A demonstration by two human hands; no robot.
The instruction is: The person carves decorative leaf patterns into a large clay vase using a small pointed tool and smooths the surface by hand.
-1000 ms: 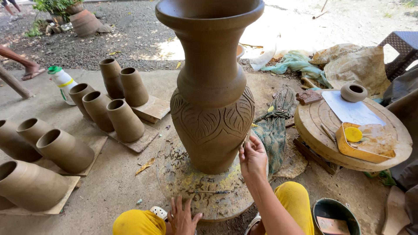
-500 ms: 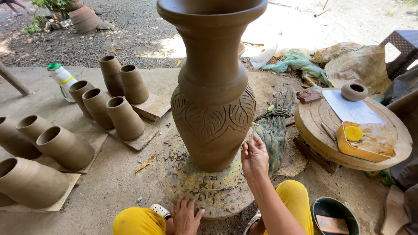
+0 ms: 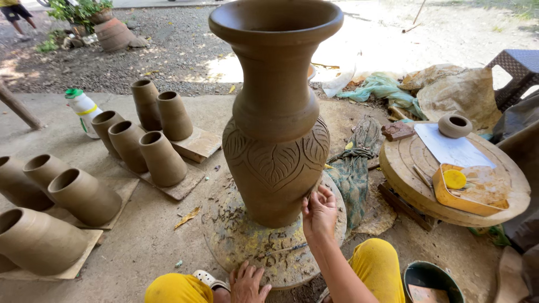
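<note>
A tall brown clay vase is standing on a round turntable, small clay pots lying left, a round wooden board sitting right

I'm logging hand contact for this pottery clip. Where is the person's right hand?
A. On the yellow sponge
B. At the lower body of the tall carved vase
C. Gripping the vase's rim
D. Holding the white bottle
B: the right hand is raised against the lower body of the tall carved vase, while the left hand rests at the wheel edge.

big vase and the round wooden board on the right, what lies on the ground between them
In the head view, a greenish cloth lies crumpled between the big vase and the round wooden board.
</note>
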